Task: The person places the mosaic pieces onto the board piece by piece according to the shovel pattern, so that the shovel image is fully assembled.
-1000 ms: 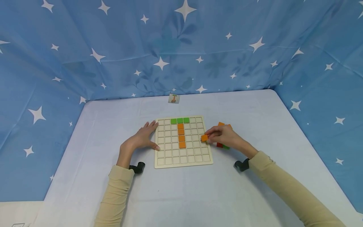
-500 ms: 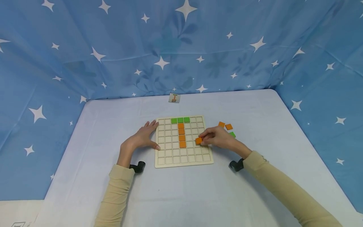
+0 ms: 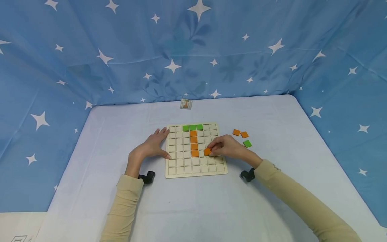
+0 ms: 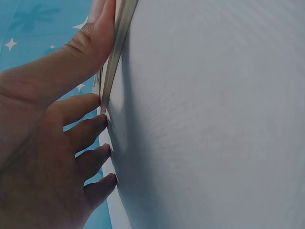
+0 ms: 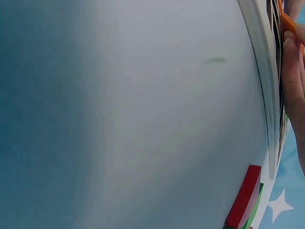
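Observation:
On the white table lies a pale square grid board (image 3: 179, 170). Green tiles (image 3: 192, 127) form a short row at its far edge, with a column of orange tiles (image 3: 194, 146) running down from the middle one. My left hand (image 3: 151, 146) rests at the board's left edge, fingers spread and thumb on the rim. Over the right half of the grid, my right hand (image 3: 226, 148) pinches a loose orange tile (image 3: 207, 152) between thumb and fingers, right of the column's lowest tile. The right wrist view catches this tile's orange edge (image 5: 288, 23).
Right of the board lie two orange tiles, one of them the nearer-left orange tile (image 3: 236, 132), and a green tile (image 3: 247, 144). A red tile (image 5: 245, 195) shows in the right wrist view. A small patterned card (image 3: 185, 104) lies at the table's back edge, before a blue star curtain (image 3: 136, 43).
My right hand has carried the orange tile leftward from the board's right edge toward the orange column, uncovering the loose tiles at the right. My left hand has stayed put.

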The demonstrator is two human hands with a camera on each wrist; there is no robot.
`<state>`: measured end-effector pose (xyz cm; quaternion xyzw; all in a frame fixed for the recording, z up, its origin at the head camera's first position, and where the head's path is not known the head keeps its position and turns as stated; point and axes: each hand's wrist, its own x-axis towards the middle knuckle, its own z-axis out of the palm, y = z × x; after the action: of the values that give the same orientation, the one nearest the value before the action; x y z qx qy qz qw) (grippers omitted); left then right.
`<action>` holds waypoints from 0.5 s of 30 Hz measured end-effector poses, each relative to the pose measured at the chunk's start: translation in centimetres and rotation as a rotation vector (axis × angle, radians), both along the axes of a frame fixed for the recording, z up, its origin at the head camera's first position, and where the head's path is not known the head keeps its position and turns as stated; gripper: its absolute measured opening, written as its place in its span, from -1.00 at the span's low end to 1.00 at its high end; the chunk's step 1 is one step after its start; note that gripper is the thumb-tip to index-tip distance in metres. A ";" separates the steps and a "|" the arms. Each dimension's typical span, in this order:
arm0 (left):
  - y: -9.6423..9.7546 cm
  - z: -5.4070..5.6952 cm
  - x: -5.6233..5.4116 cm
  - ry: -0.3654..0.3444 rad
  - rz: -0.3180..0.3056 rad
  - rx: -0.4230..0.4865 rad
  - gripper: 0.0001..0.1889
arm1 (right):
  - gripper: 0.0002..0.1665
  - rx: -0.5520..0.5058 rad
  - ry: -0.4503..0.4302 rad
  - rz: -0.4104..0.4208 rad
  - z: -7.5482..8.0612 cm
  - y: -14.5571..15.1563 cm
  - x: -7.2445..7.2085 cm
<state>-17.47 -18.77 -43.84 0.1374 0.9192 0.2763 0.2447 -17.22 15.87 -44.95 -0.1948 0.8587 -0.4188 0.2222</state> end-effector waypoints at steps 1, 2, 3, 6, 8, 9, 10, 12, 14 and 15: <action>0.0 0.0 0.0 0.000 0.000 0.000 0.24 | -0.70 0.008 0.001 0.003 0.0 -0.1 0.0; 0.0 -0.1 0.0 -0.001 0.000 -0.003 0.24 | -0.71 0.015 0.004 0.004 -0.1 -0.2 -0.1; 0.0 -0.1 -0.1 -0.002 0.000 -0.004 0.25 | -0.72 0.023 0.008 0.006 -0.1 -0.3 -0.1; 0.1 0.0 -0.1 0.001 0.000 -0.010 0.24 | -0.72 0.033 0.026 0.013 -0.2 -0.6 -0.2; 0.1 0.0 -0.1 0.000 0.000 -0.012 0.24 | -0.72 0.031 0.035 0.022 -0.3 -0.8 -0.2; 0.1 0.0 -0.1 0.001 -0.001 -0.012 0.24 | -0.72 0.026 0.037 0.028 -0.2 -0.9 -0.2; 0.1 0.0 0.0 0.001 -0.001 -0.013 0.24 | -0.72 0.023 0.039 0.033 -0.2 -1.0 -0.2; 0.1 0.0 0.0 -0.001 -0.002 -0.016 0.24 | -0.72 0.016 0.045 0.045 -0.2 -1.1 -0.1; 0.1 0.0 0.0 -0.002 -0.001 -0.018 0.24 | -0.72 0.017 0.053 0.050 -0.3 -1.3 -0.1; 0.1 0.0 0.0 -0.002 0.000 -0.019 0.24 | -0.73 0.016 0.058 0.051 -0.3 -1.3 -0.1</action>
<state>-17.45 -18.70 -43.83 0.1349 0.9216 0.2677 0.2467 -17.30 14.52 -45.25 -0.2268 0.8629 -0.4001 0.2096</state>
